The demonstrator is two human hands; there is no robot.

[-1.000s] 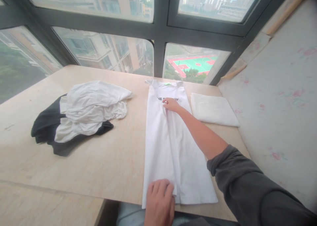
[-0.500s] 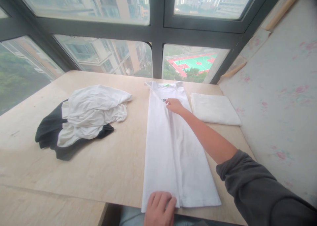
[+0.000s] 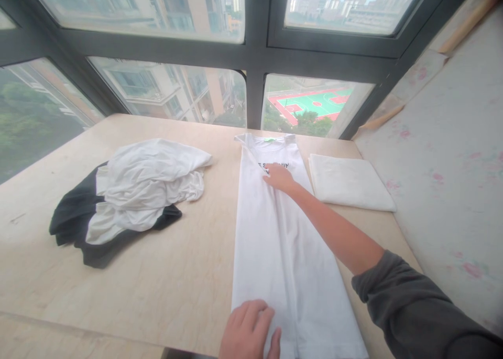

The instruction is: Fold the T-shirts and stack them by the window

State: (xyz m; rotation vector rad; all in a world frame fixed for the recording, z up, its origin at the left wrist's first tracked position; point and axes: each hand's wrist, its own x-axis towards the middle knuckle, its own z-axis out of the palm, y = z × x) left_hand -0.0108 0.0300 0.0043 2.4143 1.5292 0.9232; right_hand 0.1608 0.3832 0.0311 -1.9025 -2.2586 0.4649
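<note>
A white T-shirt (image 3: 261, 249) with dark lettering on its chest lies lengthwise before me, its sides folded inward to a long narrow shape. The collar end, with a green tag inside, points to the window. My right hand (image 3: 280, 177) rests on the folded edge by the lettering, fingers stretched out and thumb a little apart. At the near end my left hand (image 3: 248, 330) lies on the shirt's left part close to the hem, open, with its thumb away from the fingers. The lower part of that hand is cut off by the frame.
A loose heap of a white garment (image 3: 145, 186) on a black garment (image 3: 73, 212) sits at the left. A folded white cloth (image 3: 351, 183) lies to the right, near the flowered wall (image 3: 451, 191). Dark window frames (image 3: 157, 52) border the far side of the wooden table (image 3: 188, 275).
My right hand has loosened its pinch on the folded edge, and more lettering shows. My left hand's thumb has spread from its fingers. The view has shifted slightly.
</note>
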